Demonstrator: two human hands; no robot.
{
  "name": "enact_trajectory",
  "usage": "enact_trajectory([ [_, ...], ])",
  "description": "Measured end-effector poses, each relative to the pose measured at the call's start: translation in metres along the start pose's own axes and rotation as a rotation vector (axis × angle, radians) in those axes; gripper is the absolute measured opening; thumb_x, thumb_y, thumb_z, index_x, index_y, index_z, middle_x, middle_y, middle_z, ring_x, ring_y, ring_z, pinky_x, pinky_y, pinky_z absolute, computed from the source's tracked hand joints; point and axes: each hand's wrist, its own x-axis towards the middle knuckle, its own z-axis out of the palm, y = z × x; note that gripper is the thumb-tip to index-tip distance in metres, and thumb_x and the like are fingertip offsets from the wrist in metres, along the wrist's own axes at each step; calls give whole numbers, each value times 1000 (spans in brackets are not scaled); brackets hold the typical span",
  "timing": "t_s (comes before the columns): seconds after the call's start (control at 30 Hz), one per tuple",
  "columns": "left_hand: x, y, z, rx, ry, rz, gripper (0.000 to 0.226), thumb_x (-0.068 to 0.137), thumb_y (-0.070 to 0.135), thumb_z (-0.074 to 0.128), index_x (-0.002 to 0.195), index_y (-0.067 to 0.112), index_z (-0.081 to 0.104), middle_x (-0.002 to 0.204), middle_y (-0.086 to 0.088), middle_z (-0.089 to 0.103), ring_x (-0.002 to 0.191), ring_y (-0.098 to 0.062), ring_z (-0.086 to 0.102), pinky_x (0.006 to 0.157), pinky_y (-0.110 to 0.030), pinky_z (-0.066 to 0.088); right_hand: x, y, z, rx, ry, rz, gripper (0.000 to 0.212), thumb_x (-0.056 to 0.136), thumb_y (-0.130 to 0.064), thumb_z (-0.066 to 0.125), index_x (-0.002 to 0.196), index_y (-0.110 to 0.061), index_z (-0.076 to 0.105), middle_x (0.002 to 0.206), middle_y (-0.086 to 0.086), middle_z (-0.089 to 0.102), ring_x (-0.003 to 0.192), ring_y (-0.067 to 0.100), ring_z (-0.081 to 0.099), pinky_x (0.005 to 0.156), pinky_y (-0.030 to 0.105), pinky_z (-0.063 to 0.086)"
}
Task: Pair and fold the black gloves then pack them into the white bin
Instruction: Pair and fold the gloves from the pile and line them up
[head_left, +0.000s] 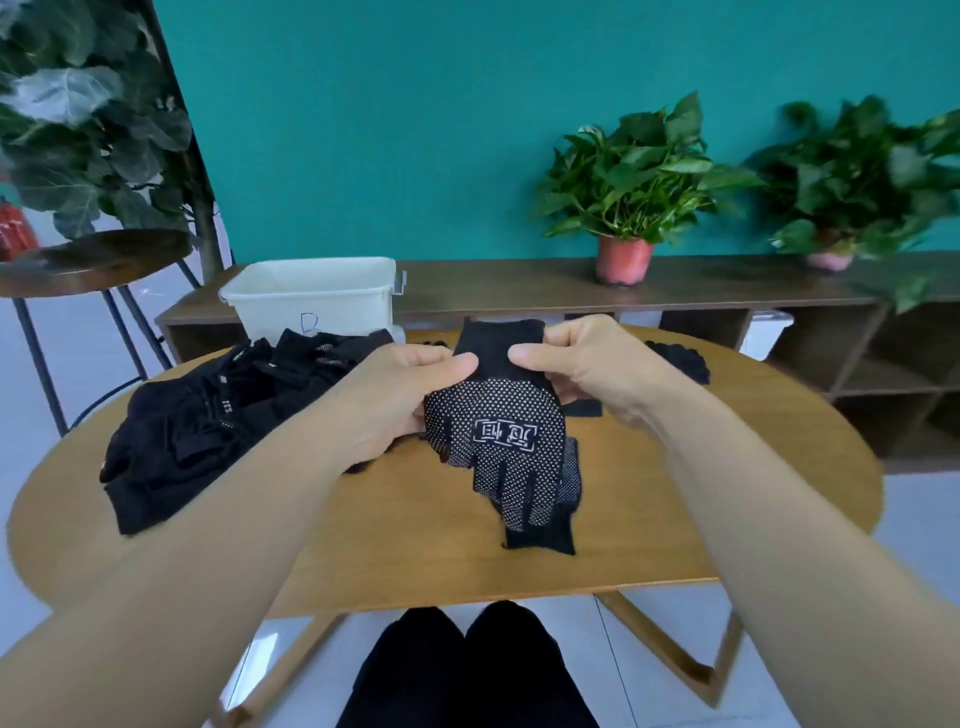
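Above the middle of the round wooden table (415, 551) I hold up a black glove (506, 436) with white grip dots and a printed label. Its cuff points away from me and its fingers hang toward me. My left hand (400, 400) pinches the cuff's left side; my right hand (582, 364) pinches the right side. A second black glove seems to hang behind it, its cuff showing below the fingertips. A heap of black gloves (218, 415) lies on the table's left. The white bin (311, 299) stands at the far left edge, behind the heap.
More black gloves (680, 361) lie at the table's far right, past my right hand. A low wooden shelf (727, 291) with two potted plants (628, 197) runs along the teal wall. A round stool (93, 260) stands to the left. My knees show under the table's near edge.
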Motion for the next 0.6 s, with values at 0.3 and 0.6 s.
enact_trajectory([
  [0.3,42,-20,22,-45,-45,-85,26,97,23,60,111,4,70,112,-15,72,102,-29,68,101,-46,49,15,39,-26,58,-26,150,19,90,-18,68,72,-14,66,80,3,74,71,13,68,64,24,56],
  [0.6,138,-32,27,37,-9,-48,19,96,21,62,103,8,73,102,-12,75,94,-26,71,81,-29,57,90,77,-57,59,95,204,39,94,-13,64,56,-19,58,57,-6,67,51,3,62,52,17,51],
])
